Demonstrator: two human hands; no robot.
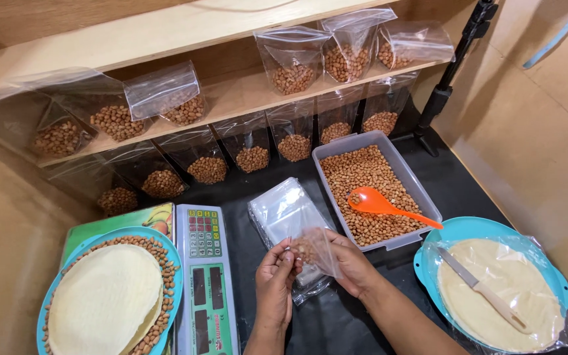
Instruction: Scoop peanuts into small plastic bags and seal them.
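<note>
Hands, left hand [276, 268] and right hand [348, 261], both pinch one small peanut pouch [311, 251].

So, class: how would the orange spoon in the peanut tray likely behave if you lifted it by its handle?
The spoon looks like thin plastic, so probably light and stiff. Its handle overhangs the tray rim, so it may tip. Its glossy surface might be slippery.

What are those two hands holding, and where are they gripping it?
A small clear plastic bag with a few peanuts inside. The left hand and right hand each pinch one side near its top.
</note>
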